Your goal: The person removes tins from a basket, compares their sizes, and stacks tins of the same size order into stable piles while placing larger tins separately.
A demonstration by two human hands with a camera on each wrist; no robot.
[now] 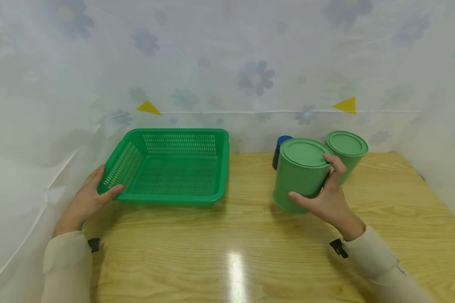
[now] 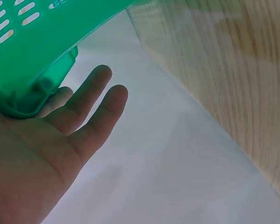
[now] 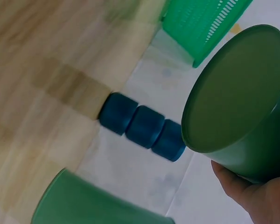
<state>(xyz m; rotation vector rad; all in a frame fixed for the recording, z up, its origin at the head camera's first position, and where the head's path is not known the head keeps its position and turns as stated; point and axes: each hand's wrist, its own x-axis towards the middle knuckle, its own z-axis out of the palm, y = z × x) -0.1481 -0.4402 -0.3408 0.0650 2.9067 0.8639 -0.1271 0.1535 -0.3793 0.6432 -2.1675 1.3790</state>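
Note:
On the right in the head view, my right hand [image 1: 331, 200] grips a large green lidded can [image 1: 303, 181] from its right side, thumb in front and fingertips at the lid edge. The right wrist view shows the can's base [image 3: 240, 88], raised off the table and tilted. My left hand [image 1: 87, 200] rests at the front left corner of a green plastic basket [image 1: 191, 198], thumb at the front rim. In the left wrist view, several fingers [image 2: 98, 114] stretch out straight and spread beside the basket's corner; the thumb is hidden there.
A second green can [image 1: 346, 145] stands behind the held one, to the right. A stack of three blue cylinders [image 3: 144, 126] stands near the back edge, partly hidden in the head view. Floral sheeting [image 1: 250, 54] hangs around the wooden table [image 1: 182, 252].

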